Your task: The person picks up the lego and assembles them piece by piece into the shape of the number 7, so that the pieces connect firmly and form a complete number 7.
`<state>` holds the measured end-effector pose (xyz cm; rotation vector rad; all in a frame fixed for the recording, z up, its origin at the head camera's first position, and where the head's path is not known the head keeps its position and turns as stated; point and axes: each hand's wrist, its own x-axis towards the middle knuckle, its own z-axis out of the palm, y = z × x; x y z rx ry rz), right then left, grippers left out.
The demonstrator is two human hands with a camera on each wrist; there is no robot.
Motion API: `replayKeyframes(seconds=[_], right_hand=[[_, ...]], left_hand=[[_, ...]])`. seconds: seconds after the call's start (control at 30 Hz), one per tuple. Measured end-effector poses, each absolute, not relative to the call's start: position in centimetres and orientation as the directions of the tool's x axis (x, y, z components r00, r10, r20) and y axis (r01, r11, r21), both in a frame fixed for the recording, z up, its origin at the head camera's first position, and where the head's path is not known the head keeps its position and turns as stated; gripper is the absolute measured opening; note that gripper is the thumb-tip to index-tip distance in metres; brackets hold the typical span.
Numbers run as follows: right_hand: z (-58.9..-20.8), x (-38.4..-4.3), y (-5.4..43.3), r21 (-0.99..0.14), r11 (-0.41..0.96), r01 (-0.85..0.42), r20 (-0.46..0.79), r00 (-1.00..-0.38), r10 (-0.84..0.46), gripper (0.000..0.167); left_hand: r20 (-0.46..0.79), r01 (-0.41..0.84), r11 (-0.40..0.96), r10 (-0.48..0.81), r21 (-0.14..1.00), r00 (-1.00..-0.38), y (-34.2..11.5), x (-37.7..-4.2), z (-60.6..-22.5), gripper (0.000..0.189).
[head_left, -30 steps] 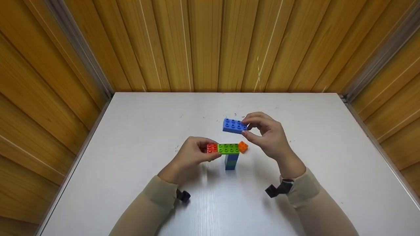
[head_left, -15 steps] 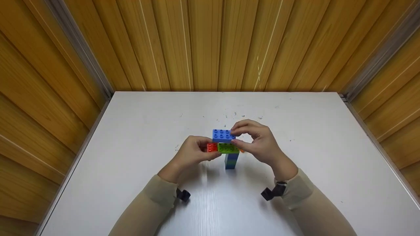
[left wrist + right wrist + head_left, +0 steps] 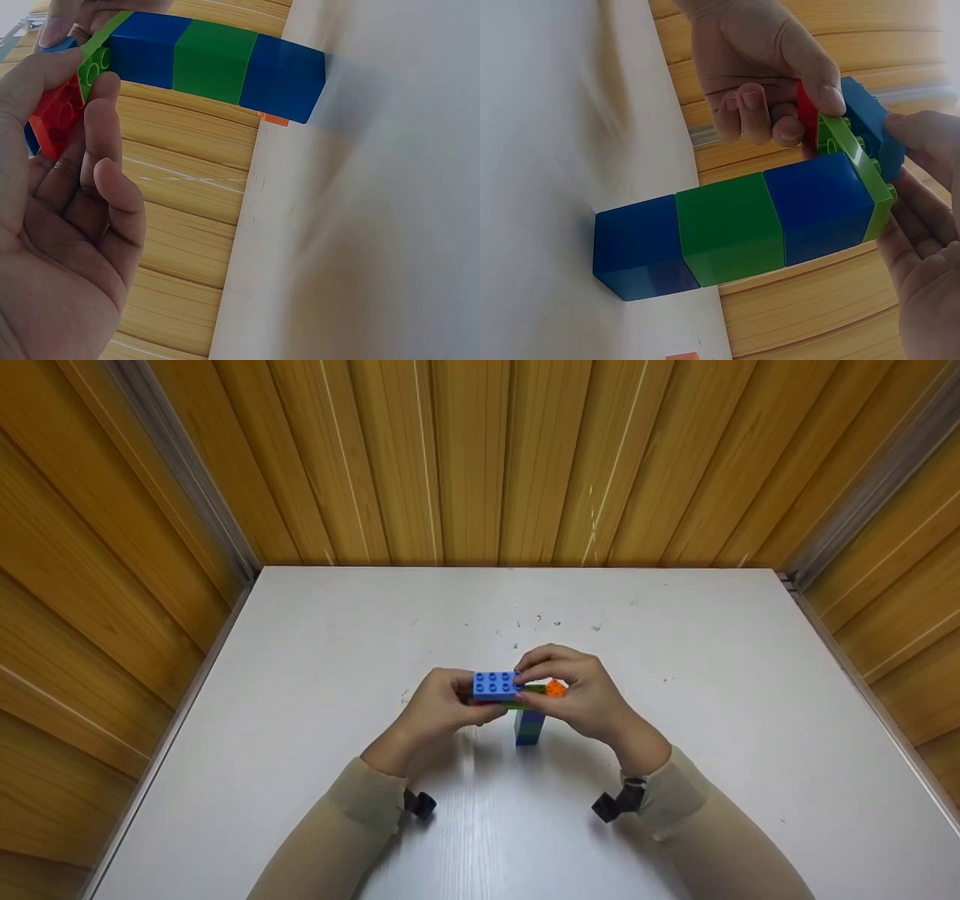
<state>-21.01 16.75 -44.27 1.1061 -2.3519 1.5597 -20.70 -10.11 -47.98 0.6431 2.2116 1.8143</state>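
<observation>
With left hand (image 3: 435, 703), gripping red brick (image 3: 55, 114) beside lime brick (image 3: 861, 166) atop blue-and-green tower (image 3: 727, 232), midway between left and right edges of table (image 3: 495, 840); with right hand (image 3: 583, 695), pinching blue brick (image 3: 493, 685) above red brick, left of orange brick (image 3: 556, 688).

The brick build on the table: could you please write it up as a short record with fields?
Left hand: grips the red brick
Right hand: pinches the light blue brick
Column: blue, green, blue, upright on the table
Light green brick: atop the column, overhanging leftward
Light blue brick: over the red brick; seating unclear
Orange brick: on the table, apart from the column
</observation>
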Motion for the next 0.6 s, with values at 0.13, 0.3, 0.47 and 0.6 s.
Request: replayKeyframes(seconds=[0.13, 0.3, 0.47, 0.6], right_hand=[[-44.31, -20.97, 16.74, -0.754, 0.215, -0.621, 0.448, -0.725, -0.523, 0.023], [-44.26, -20.81, 16.72, -0.752, 0.248, -0.611, 0.414, -0.730, -0.544, 0.028], [-44.34, -20.80, 16.69, -0.723, 0.280, -0.632, 0.399, -0.713, -0.577, 0.033], [-44.55, -21.00, 16.67, -0.681, 0.278, -0.678, 0.413, -0.669, -0.618, 0.038]], left_hand=[[0.101, 0.186, 0.146, 0.455, 0.972, -0.885, -10.06, -20.72, -47.97, 0.032], [0.089, 0.166, 0.134, 0.452, 0.977, -0.887, -10.05, -20.76, -47.97, 0.032], [0.086, 0.150, 0.105, 0.459, 0.983, -0.884, -10.08, -20.72, -47.85, 0.031], [0.070, 0.131, 0.099, 0.466, 0.987, -0.882, -10.04, -20.68, -47.73, 0.030]])
